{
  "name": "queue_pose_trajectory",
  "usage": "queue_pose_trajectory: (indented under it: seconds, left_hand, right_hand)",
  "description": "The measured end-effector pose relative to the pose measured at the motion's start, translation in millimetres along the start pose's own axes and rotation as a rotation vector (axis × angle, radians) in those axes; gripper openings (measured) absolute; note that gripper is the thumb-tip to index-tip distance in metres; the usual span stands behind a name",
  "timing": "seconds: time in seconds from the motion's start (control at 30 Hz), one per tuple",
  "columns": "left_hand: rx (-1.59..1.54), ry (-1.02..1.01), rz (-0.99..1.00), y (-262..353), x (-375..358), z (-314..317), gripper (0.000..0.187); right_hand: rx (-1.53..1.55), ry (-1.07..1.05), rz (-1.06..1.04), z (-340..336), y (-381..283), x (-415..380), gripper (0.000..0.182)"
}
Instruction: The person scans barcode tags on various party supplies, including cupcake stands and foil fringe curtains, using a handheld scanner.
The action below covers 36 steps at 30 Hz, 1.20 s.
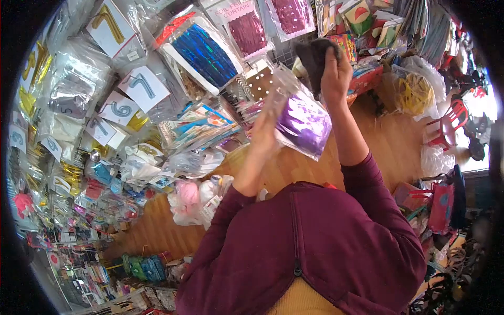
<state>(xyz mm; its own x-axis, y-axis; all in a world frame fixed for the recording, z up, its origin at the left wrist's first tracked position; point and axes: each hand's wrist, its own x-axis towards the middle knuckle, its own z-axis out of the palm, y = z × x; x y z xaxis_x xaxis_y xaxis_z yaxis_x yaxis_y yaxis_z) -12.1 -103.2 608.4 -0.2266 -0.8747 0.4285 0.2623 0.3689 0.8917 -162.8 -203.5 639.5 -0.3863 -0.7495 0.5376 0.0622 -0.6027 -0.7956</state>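
Observation:
My right hand is raised and closed around a dark, crumpled cloth, which bunches up above the fingers. Lower and to the left, motion smears my left hand. It overlaps the left edge of a clear plastic packet with shiny purple foil; whether its fingers grip the packet cannot be made out. The packet is tilted, with the wooden floor behind its lower edge. Just left of it are a dotted brown package and a packet of shiny blue foil strips.
Bagged number balloons and other packets crowd the display on the left. Foil curtain packs hang at the top. A bag of pink and white items lies on the wooden floor. A red chair stands at right.

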Motion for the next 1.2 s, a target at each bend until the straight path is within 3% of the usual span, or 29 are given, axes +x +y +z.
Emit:
queue_pose_trajectory:
  seconds: [0.03,0.07,0.1,0.13,0.17,0.2,0.23,0.27,0.33,0.37,0.4,0.47,0.5,0.53,0.6,0.63,0.67,0.73,0.93,1.0,1.07,1.13,1.2]
  left_hand:
    - [-0.209,0.081,-0.107,0,3,-4,0.050]
    - [-0.415,0.158,-0.210,1,5,-9,0.049]
    - [-0.359,0.287,-0.326,1,4,-14,0.042]
    - [-0.356,0.285,-0.330,-1,3,-16,0.042]
    - [0.079,0.225,-0.131,-3,2,-18,0.039]
    - [0.509,0.148,0.078,-5,1,-22,0.037]
    - [0.256,0.242,-0.078,-23,-8,-35,0.037]
    - [0.255,0.225,-0.076,-19,-10,-30,0.037]
    - [0.753,0.099,0.232,-9,-6,-19,0.038]
    - [0.381,0.156,0.021,-9,-6,-10,0.037]
    - [0.385,0.151,-0.007,-7,-13,-9,0.037]
    - [1.104,0.103,-0.007,-6,-9,-9,0.043]
    - [1.072,0.085,0.270,12,-2,11,0.043]
    - [1.071,0.087,0.267,8,-3,17,0.043]
    - [0.317,0.226,0.025,-4,-5,17,0.038]
    - [1.027,0.186,0.179,-3,-11,1,0.034]
    - [1.028,0.189,0.185,-7,-8,-6,0.034]
    - [-0.559,0.443,-0.150,-11,1,-14,0.036]
    - [-0.651,0.328,-0.181,-11,5,-14,0.040]
    - [-0.751,0.302,-0.175,-10,6,-10,0.041]
    - [-0.727,0.297,-0.177,-10,5,-11,0.041]
    - [-0.824,0.251,-0.225,-3,0,-16,0.040]
    - [-0.785,0.264,-0.196,6,1,-19,0.039]
  right_hand:
    - [-0.010,-0.005,0.005,1,-18,-9,0.020]
    - [-0.135,0.015,-0.124,8,-37,-19,0.021]
    - [-0.256,0.038,-0.253,12,-46,-24,0.024]
    - [-0.613,-0.199,-0.621,10,-35,-30,0.035]
    - [-0.408,-0.368,-0.566,23,-25,-57,0.050]
    - [-0.503,-0.775,-0.444,27,-23,-84,0.063]
    - [-0.603,-0.763,-0.365,23,-43,-112,0.069]
    - [-0.581,-0.836,-0.280,19,-40,-116,0.073]
    - [-0.640,-0.821,-0.257,16,-26,-103,0.066]
    - [-0.698,-0.765,-0.285,16,-17,-94,0.061]
    - [-0.750,-0.716,-0.292,17,-9,-89,0.056]
    - [-0.655,-0.527,-0.269,18,-5,-68,0.045]
    - [-0.578,-0.460,-0.232,17,5,-57,0.043]
    - [-0.501,-0.398,-0.188,17,13,-55,0.040]
    - [-0.450,-0.446,-0.221,16,17,-71,0.040]
    - [-0.402,-0.486,-0.258,16,14,-79,0.039]
    - [-0.364,-0.551,-0.212,16,7,-93,0.043]
    - [-0.492,-0.684,-0.347,14,-2,-123,0.046]
    - [-0.626,-0.617,-0.470,-4,-10,-108,0.048]
    - [-0.593,-0.549,-0.431,-5,11,-100,0.046]
    - [-0.543,-0.344,-0.344,-14,36,-91,0.037]
    - [-0.576,-0.343,0.384,-35,55,-84,0.027]
    - [-0.169,-0.041,0.652,-74,111,-83,0.025]
